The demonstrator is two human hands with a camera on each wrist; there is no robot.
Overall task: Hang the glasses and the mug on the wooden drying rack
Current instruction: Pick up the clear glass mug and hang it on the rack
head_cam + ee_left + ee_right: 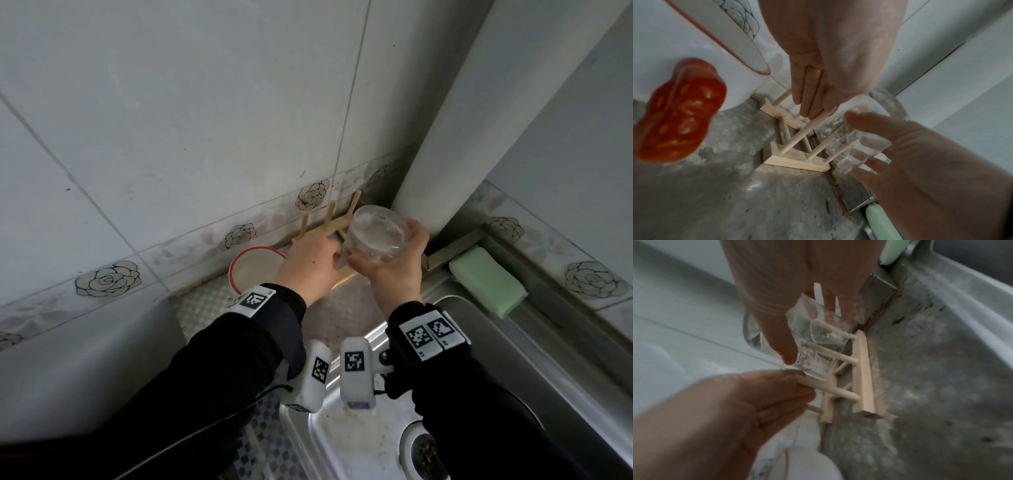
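Observation:
The wooden drying rack (330,224) stands on the steel counter against the tiled wall. My left hand (329,253) pinches one of its near pegs (830,390) between thumb and fingers. My right hand (387,246) grips a clear glass (376,234), tilted with its base towards me, over the rack's right end. Two pegs show through the glass (818,344); I cannot tell if one is inside it. A white mug (253,270) with a red rim and a red handle (674,110) stands upright just left of the rack.
A green sponge (486,277) lies on the ledge to the right. The steel sink (342,442) with its drain (424,448) is below my wrists. A thick white pipe (445,137) rises in the corner right behind the rack.

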